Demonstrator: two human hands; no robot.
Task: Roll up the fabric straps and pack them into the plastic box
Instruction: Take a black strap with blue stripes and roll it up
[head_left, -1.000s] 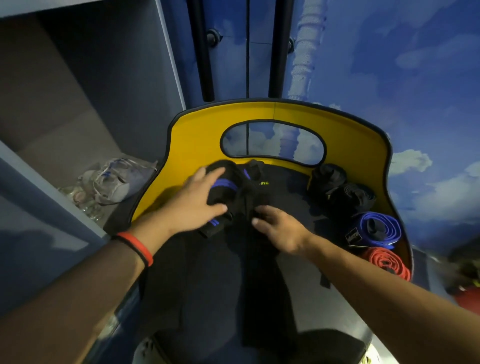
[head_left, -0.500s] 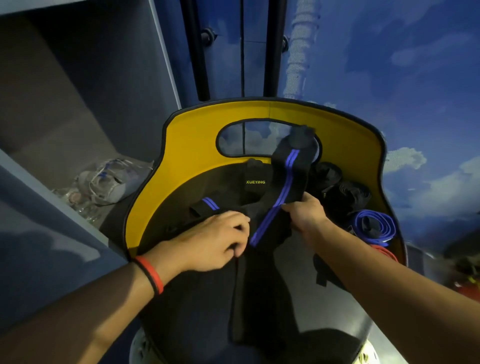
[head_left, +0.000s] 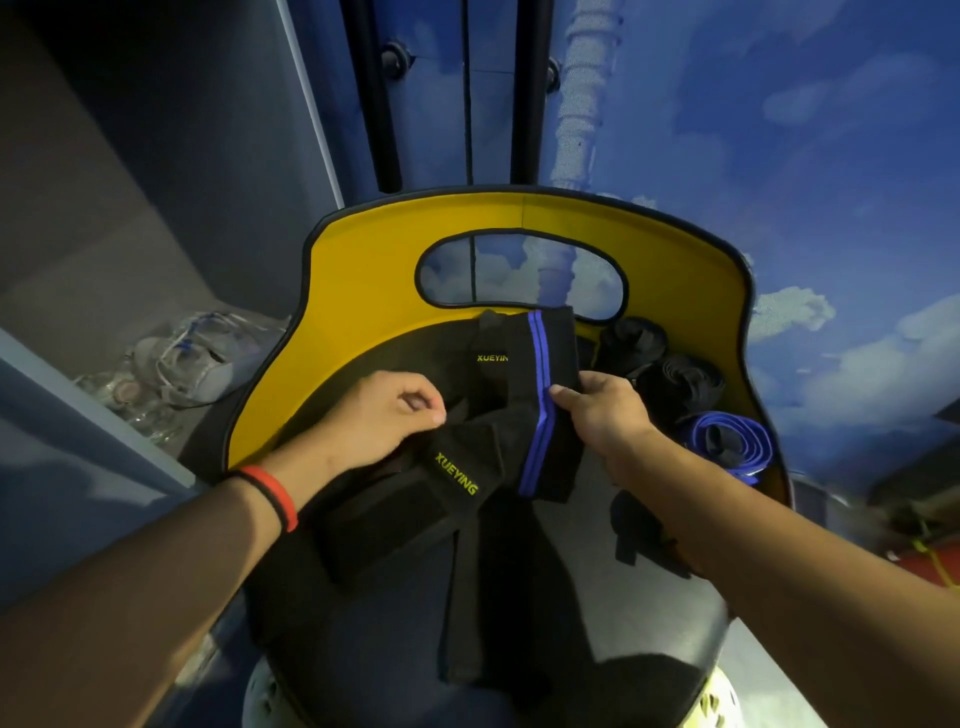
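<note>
A black fabric strap with a blue double stripe (head_left: 540, 415) and yellow "XUEYING" lettering lies spread on the black seat (head_left: 639, 623) of a yellow-backed chair (head_left: 363, 291). My right hand (head_left: 602, 410) pinches the striped strap at its right edge. My left hand (head_left: 384, 415) grips another black part of the strap near the lettering. More black strap hangs down toward the seat's front. Two black rolled straps (head_left: 631, 340) (head_left: 685, 384) and a blue rolled strap (head_left: 727, 447) sit along the seat's right side. No plastic box is recognisable.
A grey shelf at the left holds clear plastic bags with white items (head_left: 176, 364). Blue cloud-painted walls and dark vertical bars (head_left: 384, 93) stand behind the chair. A red object with yellow cord (head_left: 930, 566) lies at the far right edge.
The striped strap, lifted toward the chair back half a second ago, now lies lower and straighter. My left hand has moved up and left; a second "XUEYING" label now shows.
</note>
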